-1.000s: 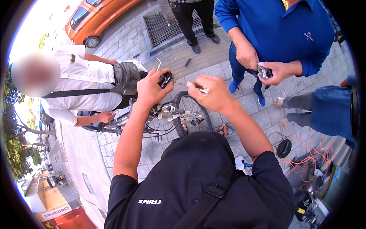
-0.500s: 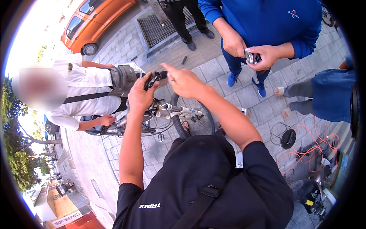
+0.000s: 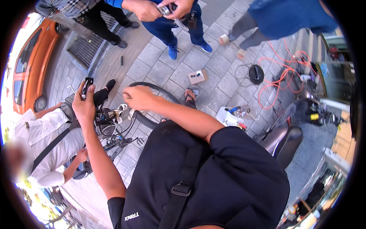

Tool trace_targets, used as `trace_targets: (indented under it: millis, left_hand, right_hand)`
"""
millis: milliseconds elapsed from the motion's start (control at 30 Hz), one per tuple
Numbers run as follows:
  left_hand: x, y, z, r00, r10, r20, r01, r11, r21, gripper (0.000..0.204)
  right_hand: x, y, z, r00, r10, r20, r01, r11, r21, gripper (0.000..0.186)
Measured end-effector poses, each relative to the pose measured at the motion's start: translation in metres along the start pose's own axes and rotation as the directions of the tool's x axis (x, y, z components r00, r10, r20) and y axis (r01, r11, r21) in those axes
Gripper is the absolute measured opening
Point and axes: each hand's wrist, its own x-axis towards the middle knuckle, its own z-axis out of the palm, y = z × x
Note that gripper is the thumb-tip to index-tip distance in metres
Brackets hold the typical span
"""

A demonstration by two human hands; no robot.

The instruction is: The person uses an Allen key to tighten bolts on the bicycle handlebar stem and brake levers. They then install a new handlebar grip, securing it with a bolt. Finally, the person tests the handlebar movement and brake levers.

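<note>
My left hand (image 3: 84,107) is raised at the left, its fingers and thumb closed round a small black bike part (image 3: 88,84) that looks like a shifter. Right of it my right hand (image 3: 142,97) hovers above the bicycle wheel (image 3: 146,121), its fingers curled, with nothing seen sticking out of them. Below my left hand is the bicycle (image 3: 110,114), its bars and cables partly behind my forearm. A person in a white shirt (image 3: 49,131) stands beside it. Opposite me, a person in blue holds a silver and black part (image 3: 166,9) in both hands.
On the paving lie a small cardboard box (image 3: 197,76), a white tray with tools (image 3: 228,116), a black disc-shaped base (image 3: 256,74) and a tangled orange hose (image 3: 286,78). A scooter (image 3: 284,143) stands at the right, an orange car (image 3: 32,72) far left.
My view has swung to the right. My right hand has gone from a pointing finger to curled fingers and drawn back from the black part, which stays in my left hand.
</note>
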Motion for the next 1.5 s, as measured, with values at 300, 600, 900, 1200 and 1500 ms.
trace_targets:
  millis: [300,600,900,1200,1500]
  left_hand:
    - [-0.023,0.001,0.002,0.961,0.266,-0.070,-0.250,0.952,0.179,0.061]
    - [-0.062,0.001,-0.013,0.967,0.255,0.010,-0.254,0.962,0.100,0.058]
    - [-0.138,-0.005,0.000,0.935,0.164,-0.315,-0.210,0.971,-0.117,0.042]
    - [-0.313,0.140,0.282,0.695,-0.081,0.714,0.548,0.703,-0.454,0.049]
    - [-0.328,0.156,0.423,0.395,-0.169,0.903,0.902,0.260,-0.346,0.055]
  right_hand:
    - [-0.180,0.101,0.004,0.782,0.503,-0.369,-0.570,0.816,-0.096,0.035]
    - [-0.306,0.119,-0.025,0.607,0.646,-0.464,-0.755,0.650,-0.083,0.037]
    - [-0.262,0.142,-0.088,0.919,0.350,-0.182,-0.337,0.936,0.098,0.039]
    - [-0.310,0.182,-0.191,0.960,0.275,0.044,-0.218,0.645,0.732,0.043]
    - [-0.336,0.211,-0.223,0.874,0.457,-0.167,-0.432,0.887,0.164,0.055]
